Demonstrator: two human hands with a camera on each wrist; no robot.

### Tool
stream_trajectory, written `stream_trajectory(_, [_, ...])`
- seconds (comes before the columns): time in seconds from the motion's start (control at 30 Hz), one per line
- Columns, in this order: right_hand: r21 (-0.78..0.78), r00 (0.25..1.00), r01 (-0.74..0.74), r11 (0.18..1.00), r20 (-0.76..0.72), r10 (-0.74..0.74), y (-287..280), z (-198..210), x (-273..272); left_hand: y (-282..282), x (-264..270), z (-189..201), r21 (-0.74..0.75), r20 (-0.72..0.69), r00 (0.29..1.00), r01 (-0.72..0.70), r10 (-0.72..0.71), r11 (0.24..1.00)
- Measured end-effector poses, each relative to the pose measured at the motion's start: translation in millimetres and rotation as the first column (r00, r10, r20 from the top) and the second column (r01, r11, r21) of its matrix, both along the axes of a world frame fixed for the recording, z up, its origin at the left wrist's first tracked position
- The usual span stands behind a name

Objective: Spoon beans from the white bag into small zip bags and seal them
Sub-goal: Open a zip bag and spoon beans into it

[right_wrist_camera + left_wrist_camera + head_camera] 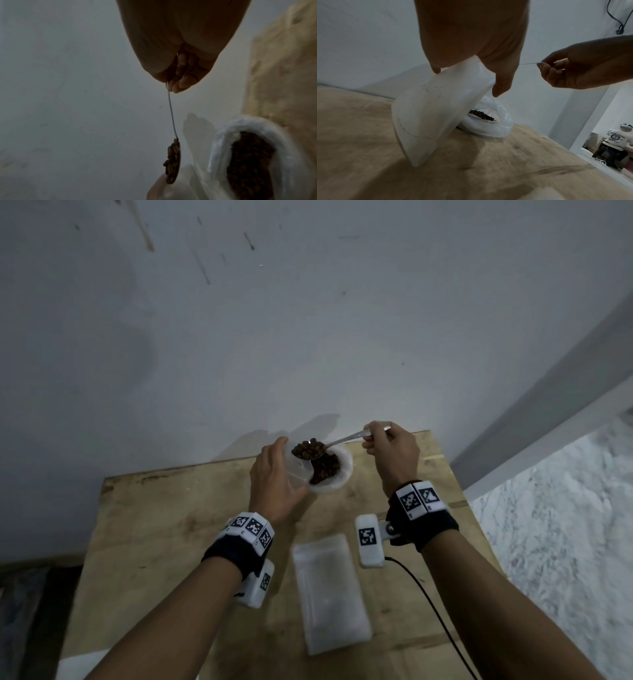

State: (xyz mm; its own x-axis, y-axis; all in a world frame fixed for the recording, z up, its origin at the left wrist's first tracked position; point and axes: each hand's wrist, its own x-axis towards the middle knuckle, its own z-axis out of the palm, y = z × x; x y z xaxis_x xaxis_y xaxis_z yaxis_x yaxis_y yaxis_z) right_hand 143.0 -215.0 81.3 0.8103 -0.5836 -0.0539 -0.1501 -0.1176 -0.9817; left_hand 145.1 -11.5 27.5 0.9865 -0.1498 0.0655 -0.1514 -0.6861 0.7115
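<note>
The white bag (pixel 342 474) of dark beans sits open at the far edge of the wooden table (pixel 178 525). My left hand (pixel 274 474) holds a small clear zip bag (pixel 426 115) upright by its open mouth, just left of the white bag (pixel 488 127). My right hand (pixel 387 450) pinches the handle of a metal spoon (pixel 346 440). The spoon bowl, heaped with beans (pixel 307 450), hovers over the zip bag's mouth. In the right wrist view the loaded spoon (pixel 173 159) hangs beside the white bag (pixel 248 155).
A stack of flat clear zip bags (pixel 329 594) lies on the table near me, between my forearms. A black cable (pixel 431 607) trails off the right wrist camera. A white wall stands right behind the table; the floor (pixel 555 542) drops away on the right.
</note>
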Motion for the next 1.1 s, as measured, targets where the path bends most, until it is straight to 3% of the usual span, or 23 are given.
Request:
stream_trajectory(0.13, [-0.196, 0.976, -0.153, 0.968, 0.126, 0.18, 17, 17, -6, -3, -4, 8, -0.054, 0.022, 1.0, -0.017, 0.018, 0.998])
stream_trajectory(0.27, [-0.365, 0.87, -0.346, 0.864, 0.221, 0.441, 24, 27, -13, 1, -7, 12, -0.102, 0.024, 0.999, -0.043, 0.045, 0.994])
stream_trajectory(0.33, [-0.395, 0.85, -0.36, 0.845, 0.234, 0.472, 23, 28, -13, 5, -8, 13, -0.094, 0.023, 0.998, -0.054, 0.057, 0.994])
stream_trajectory(0.57, [-0.183, 0.975, -0.061, 0.981, 0.201, 0.098, -2, 8, -10, 31, -13, 2, -0.102, -0.033, 0.998, -0.056, 0.053, 0.993])
stream_trajectory(0.63, [-0.27, 0.987, -0.02, 0.963, 0.151, 0.063, -8, -9, -12, 37, -16, 0, -0.113, -0.038, 0.998, -0.062, 0.058, 0.992])
stream_trajectory(0.83, [-0.559, 0.975, -0.114, 0.821, 0.097, 0.201, -7, -60, -21, 44, -16, -8, -0.161, -0.037, 0.997, -0.078, 0.073, 0.984])
stream_trajectory(0.97, [-0.388, 0.994, -0.093, 0.917, 0.024, 0.111, 4, -79, -22, 47, -15, -10, -0.187, -0.037, 0.996, -0.082, 0.077, 0.979])
stream_trajectory(1.1, [-0.179, 0.987, -0.042, 0.983, -0.163, 0.012, 18, -93, -16, 49, -13, -15, -0.2, -0.033, 0.997, -0.079, 0.074, 0.977])
